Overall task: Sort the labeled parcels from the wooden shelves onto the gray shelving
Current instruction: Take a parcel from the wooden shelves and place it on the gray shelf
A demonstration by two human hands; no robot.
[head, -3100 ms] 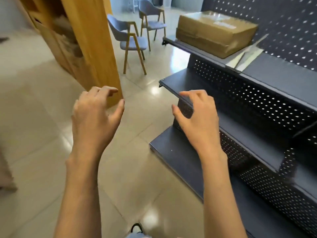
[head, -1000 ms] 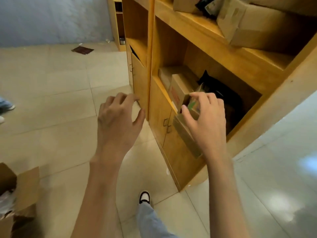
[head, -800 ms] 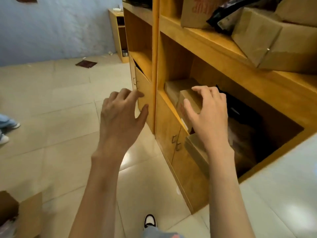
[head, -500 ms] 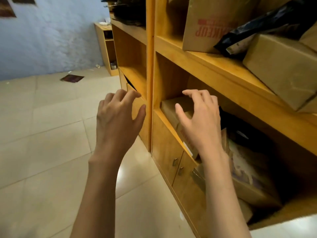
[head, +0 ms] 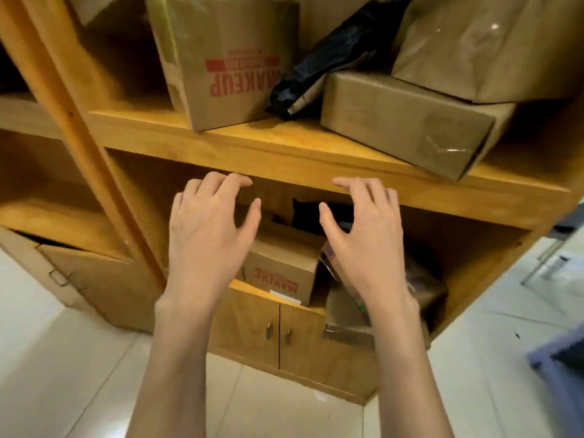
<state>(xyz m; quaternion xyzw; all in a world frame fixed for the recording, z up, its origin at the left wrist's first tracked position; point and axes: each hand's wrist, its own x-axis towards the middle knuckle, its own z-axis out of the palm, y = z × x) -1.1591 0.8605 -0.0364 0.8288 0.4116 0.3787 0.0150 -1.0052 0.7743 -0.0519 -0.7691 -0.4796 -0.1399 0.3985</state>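
Note:
I face the wooden shelves [head: 284,153]. My left hand [head: 208,229] and my right hand [head: 363,235] hover side by side in front of the lower compartment, fingers spread and loosely bent, holding nothing. Between and behind them sits a small cardboard box with red MAKEUP print [head: 281,273]. A patterned parcel [head: 344,286] leans partly hidden behind my right hand, and a black bag [head: 306,213] lies deeper in. On the shelf above stand a bigger MAKEUP box [head: 227,58], a black mailer bag [head: 335,55] and a flat brown box [head: 407,121] with a larger taped parcel [head: 489,42] on it.
Cabinet doors with small metal handles [head: 278,333] close the unit below the compartment. A vertical wooden post [head: 82,128] divides it from the bays at the left. Pale tiled floor [head: 79,374] runs beneath. A blurred blue-grey object [head: 559,361] and a chair leg [head: 543,263] show at the right.
The view has swung from the gray shelving to the wooden shelves and closed in. Both hands have come level in front of the lower compartment, still holding nothing.

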